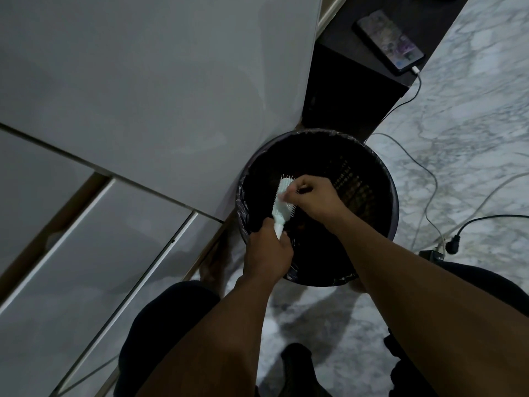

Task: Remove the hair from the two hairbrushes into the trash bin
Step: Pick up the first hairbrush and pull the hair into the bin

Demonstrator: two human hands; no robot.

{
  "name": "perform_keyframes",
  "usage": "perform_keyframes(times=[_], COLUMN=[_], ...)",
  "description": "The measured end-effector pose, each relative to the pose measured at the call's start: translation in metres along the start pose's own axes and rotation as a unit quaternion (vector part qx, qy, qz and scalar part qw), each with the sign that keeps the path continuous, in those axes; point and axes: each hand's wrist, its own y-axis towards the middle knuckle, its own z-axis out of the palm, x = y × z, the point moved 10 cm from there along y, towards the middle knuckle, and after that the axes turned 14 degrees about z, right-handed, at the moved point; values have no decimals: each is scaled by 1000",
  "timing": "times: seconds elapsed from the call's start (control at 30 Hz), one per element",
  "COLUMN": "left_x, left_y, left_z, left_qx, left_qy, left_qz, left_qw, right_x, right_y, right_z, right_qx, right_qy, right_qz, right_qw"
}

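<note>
A pale mint hairbrush (282, 202) is held over the open black trash bin (386, 179), which has a dark liner. My left hand (267, 255) grips the brush by its handle at the bin's near rim. My right hand (313, 197) is above the brush head, fingers pinched together at the bristles; whether hair sits between them is too dark to tell. A second hairbrush is not in view.
White cabinet doors and drawers (128, 96) fill the left. A dark stand (352, 96) behind the bin carries a charging phone (389, 41). Cables and a plug (453, 243) lie on the marble floor (472, 124) to the right. My knees are below.
</note>
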Motion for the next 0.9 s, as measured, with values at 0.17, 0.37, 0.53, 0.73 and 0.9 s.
perform_keyframes(times=[0.17,0.37,0.53,0.73,0.9], left_x=[-4,-13,-12,-7,-3], left_y=[-2,1,2,3,4], left_z=[4,3,3,-4,-2], left_qx=[21,20,20,-12,-13], left_qy=[28,49,29,11,8], left_qz=[15,35,28,15,8], left_qw=[999,998,999,1000,1000], right_x=[-1,5,0,-16,-26], right_y=[-1,-4,-5,4,8], right_z=[2,-10,-13,-36,-34], right_qx=[-17,-109,-146,-159,-149], right_qy=[-78,-86,-102,62,4], right_qz=[-3,-54,-60,58,82], right_qw=[997,989,982,984,985])
